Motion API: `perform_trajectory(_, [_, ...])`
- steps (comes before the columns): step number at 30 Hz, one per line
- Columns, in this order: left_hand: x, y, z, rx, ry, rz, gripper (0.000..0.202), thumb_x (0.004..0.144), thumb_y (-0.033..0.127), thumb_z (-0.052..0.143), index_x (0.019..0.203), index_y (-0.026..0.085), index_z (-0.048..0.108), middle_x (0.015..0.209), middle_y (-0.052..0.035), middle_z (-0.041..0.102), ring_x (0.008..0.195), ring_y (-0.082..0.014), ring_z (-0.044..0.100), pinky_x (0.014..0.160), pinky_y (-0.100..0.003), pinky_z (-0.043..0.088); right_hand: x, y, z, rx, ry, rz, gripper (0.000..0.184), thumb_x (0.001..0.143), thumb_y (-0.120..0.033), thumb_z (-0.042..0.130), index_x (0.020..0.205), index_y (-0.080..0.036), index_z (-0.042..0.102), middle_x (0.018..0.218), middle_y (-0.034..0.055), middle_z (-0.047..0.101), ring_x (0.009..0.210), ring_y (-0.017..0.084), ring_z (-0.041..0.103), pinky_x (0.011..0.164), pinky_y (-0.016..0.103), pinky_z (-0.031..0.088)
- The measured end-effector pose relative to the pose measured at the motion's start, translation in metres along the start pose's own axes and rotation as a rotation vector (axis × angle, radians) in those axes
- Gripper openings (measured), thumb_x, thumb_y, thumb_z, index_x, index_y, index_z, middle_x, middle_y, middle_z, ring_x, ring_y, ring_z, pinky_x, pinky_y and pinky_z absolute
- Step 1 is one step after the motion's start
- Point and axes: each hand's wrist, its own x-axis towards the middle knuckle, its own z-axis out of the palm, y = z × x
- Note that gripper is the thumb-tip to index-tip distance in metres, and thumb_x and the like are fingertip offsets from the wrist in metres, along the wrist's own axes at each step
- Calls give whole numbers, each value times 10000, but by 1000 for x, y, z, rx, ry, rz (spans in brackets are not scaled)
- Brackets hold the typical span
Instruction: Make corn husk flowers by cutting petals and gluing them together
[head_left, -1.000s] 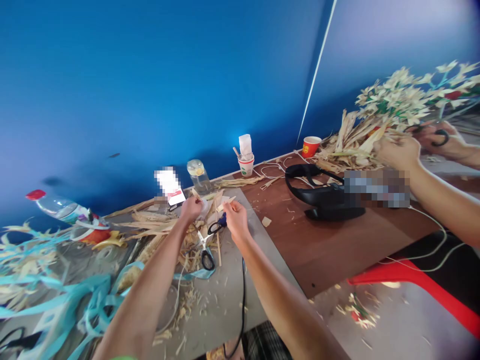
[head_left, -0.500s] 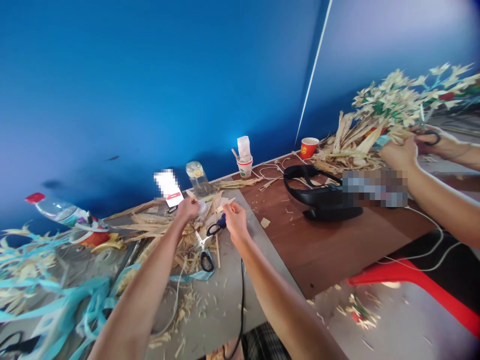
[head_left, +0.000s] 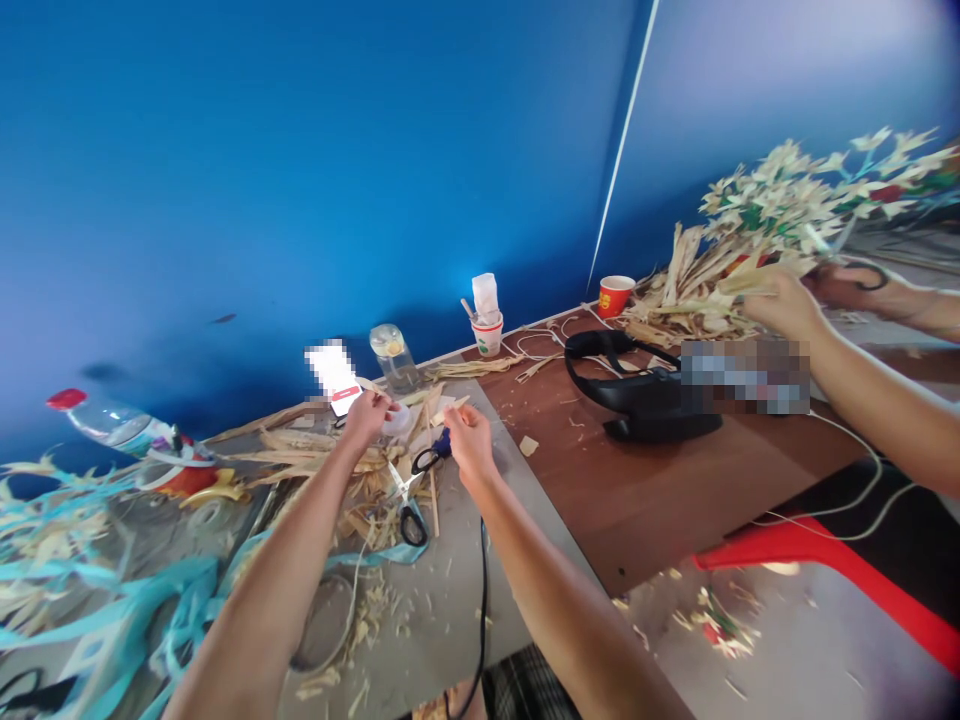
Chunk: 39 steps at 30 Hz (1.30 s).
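Note:
My right hand (head_left: pixel 470 445) pinches a small pale piece of corn husk (head_left: pixel 457 406) between thumb and fingers. To its left, my left hand (head_left: pixel 367 420) is closed at the fingertips near a lit phone (head_left: pixel 345 398); a pale husk strip seems to be in it, though its fingers partly hide it. Open scissors (head_left: pixel 406 488) with black handles lie on the table below and between both hands. A dark blue object (head_left: pixel 442 444), its kind unclear, rests beside my right hand. Dry husks (head_left: pixel 300 455) and scraps spread around my left wrist.
A clear jar (head_left: pixel 394 357) and a paper cup (head_left: pixel 487 333) stand by the wall. Rightward lie a black headset (head_left: pixel 645 395) and a red cup (head_left: pixel 615 296). Another person's hands (head_left: pixel 780 303) hold husk and scissors. A bottle (head_left: pixel 105 420) and blue ribbon (head_left: pixel 165 600) are at left.
My left hand has shifted slightly and its fingers have turned toward my right hand. My right hand stays nearly still. The other person's hands have moved a little left.

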Motion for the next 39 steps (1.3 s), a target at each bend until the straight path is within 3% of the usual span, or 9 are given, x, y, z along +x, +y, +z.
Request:
perform_trajectory(4, [-37,13,-18,-394,-110,87,284,729,420,617,792,151,550,742,-47,660,545,-105,508,534,-221,380,-3,-2,2,2,-37,-1,337,727,-412,529,544,-210,331,509,-75,244,500,79,240,492,233,197])
perform_trajectory(8, [-95,18,-33,-709,-222,50,249,681,348,713,780,152,595,703,6,609,554,-68,472,536,-193,359,-11,-3,6,27,-140,-20,354,712,-421,555,535,-207,334,502,-73,284,493,74,250,494,233,209])
perform_trajectory(11, [-131,9,-33,-934,-217,-8,226,633,259,759,776,152,620,694,12,594,578,-61,484,561,-186,375,-22,-1,11,36,-260,-43,347,720,-426,570,538,-199,381,505,-63,345,496,78,287,500,233,227])
perform_trajectory(15, [-158,-13,-23,-1113,-191,-81,233,592,222,787,758,144,643,673,9,590,577,-59,488,554,-185,373,-39,3,19,33,-433,-60,352,722,-458,589,549,-192,437,518,-46,411,512,88,342,523,236,268])
perform_trajectory(23, [-176,-31,-19,-1167,-102,-154,223,589,230,789,717,157,622,682,24,608,605,-59,527,573,-172,394,-56,8,24,-30,-562,-14,345,713,-449,616,545,-183,476,510,-42,421,516,90,354,532,238,276])
perform_trajectory(30, [-174,-40,-13,-1264,-192,-128,229,632,238,776,755,160,600,681,21,624,598,-80,580,607,-204,455,-53,15,23,-113,-512,-38,366,720,-465,608,541,-187,450,514,-44,398,527,92,339,527,238,268])
perform_trajectory(35, [-177,-36,-11,-1283,-211,-159,244,619,235,790,720,139,590,834,-27,676,753,-144,661,755,-277,507,-56,13,23,-156,-527,-69,360,728,-455,590,537,-188,442,505,-44,368,524,92,322,519,238,256])
perform_trajectory(39, [-179,-36,-11,-1276,-231,-142,249,641,266,774,736,154,571,731,3,648,639,-117,636,699,-274,502,-59,12,25,-139,-551,-57,339,725,-450,591,552,-189,460,507,-45,376,521,92,323,521,240,265])
